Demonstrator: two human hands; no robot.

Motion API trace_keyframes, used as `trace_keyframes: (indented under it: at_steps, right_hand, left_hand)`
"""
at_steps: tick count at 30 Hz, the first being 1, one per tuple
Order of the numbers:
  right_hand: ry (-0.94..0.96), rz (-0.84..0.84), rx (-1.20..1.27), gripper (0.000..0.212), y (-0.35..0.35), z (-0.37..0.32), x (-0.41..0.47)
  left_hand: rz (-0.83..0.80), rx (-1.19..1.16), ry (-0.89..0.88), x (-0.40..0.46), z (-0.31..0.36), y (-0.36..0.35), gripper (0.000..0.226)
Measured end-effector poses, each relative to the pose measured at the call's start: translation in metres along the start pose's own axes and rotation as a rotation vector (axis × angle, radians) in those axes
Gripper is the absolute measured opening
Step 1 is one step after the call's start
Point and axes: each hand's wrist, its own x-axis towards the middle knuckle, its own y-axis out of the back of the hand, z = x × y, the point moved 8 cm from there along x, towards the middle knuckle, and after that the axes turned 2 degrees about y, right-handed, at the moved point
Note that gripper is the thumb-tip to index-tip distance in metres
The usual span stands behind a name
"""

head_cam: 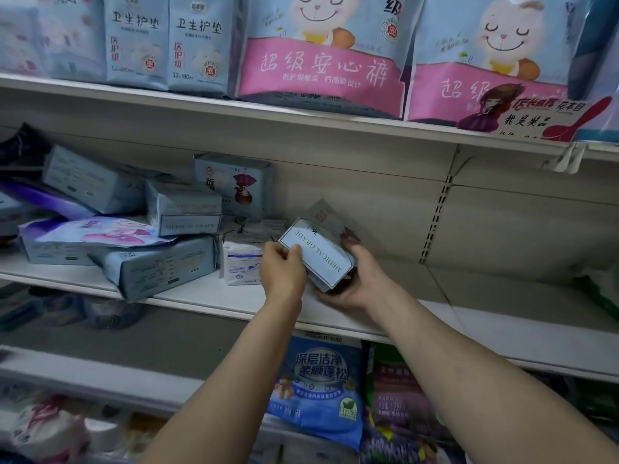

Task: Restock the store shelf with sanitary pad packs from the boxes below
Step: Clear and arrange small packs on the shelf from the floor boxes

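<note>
Both my hands hold one grey-blue sanitary pad pack (318, 249) with a white "MEDICAL GRADE" end label, tilted just above the middle shelf (502, 323). My left hand (283, 271) pinches its left edge. My right hand (358, 279) cups it from below and from the right. A second similar pack seems to lie behind it in the same grip. To the left on the shelf lies an untidy pile of packs (160, 236), some lying flat, one standing upright (234, 185), and a small white pack (241, 264) beside my left hand.
The top shelf carries large pink-and-blue rabbit packs (321, 55) and light blue liner packs (167, 41). A hanging promo sign (536, 115) sticks out at the right. Bare shelf board runs right of my hands. Below, a blue bag (318, 390) and other goods fill the lower shelf.
</note>
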Motion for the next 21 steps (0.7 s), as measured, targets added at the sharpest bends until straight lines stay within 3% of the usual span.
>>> trace_keyframes:
  at_steps: [3, 6, 8, 12, 16, 21]
  right_hand:
    - [-0.003, 0.05, 0.019, 0.042, 0.008, 0.002, -0.002]
    - [0.009, 0.114, 0.009, 0.039, 0.019, -0.001, -0.004]
    - [0.013, 0.129, -0.004, 0.039, 0.025, -0.004, -0.004]
    - [0.019, 0.145, 0.001, 0.037, 0.032, -0.004, -0.009]
    - [0.045, 0.163, -0.022, 0.04, 0.038, -0.008, -0.014]
    - [0.08, 0.183, -0.041, 0.037, 0.047, -0.017, -0.023]
  left_hand:
    - [0.032, 0.033, -0.053, -0.001, 0.007, 0.012, 0.018]
    - [0.277, 0.181, -0.186, 0.009, 0.024, 0.05, 0.02]
    - [0.356, 0.317, -0.193, 0.02, 0.026, 0.067, 0.038]
    - [0.237, 0.567, -0.244, 0.032, 0.025, 0.062, 0.065]
    - [0.139, 0.77, -0.256, 0.041, 0.016, 0.05, 0.074]
    - [0.091, 0.829, -0.223, 0.049, 0.007, 0.043, 0.079]
